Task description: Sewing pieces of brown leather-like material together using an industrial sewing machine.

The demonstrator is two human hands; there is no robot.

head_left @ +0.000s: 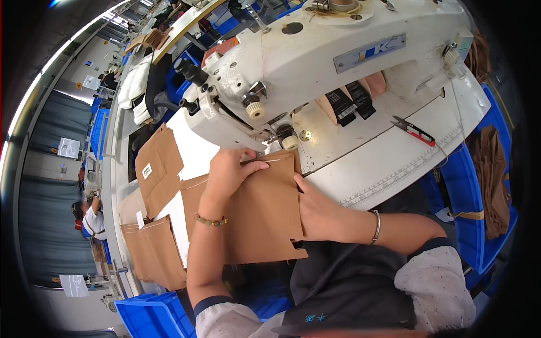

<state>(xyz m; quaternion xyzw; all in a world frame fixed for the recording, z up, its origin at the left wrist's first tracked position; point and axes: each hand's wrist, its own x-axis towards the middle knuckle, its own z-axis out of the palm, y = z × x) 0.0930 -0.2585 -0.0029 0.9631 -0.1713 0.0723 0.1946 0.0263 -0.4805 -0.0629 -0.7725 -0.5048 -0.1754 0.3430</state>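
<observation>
A brown fabric panel lies under the needle area of a white sewing machine and hangs toward my lap. My left hand is closed at its top edge, thumb and forefinger pinching the cloth just left of the presser foot. A short pale line shows on the fabric beside the thumb. At the panel's right edge, my right hand grips the cloth, its thumb at the border and its other fingers partly hidden by the fabric.
More brown pieces lie on the left, one with a white label. Red-handled thread snips and black labels rest on the machine bed. Blue bins stand at right, holding brown cloth, and at lower left.
</observation>
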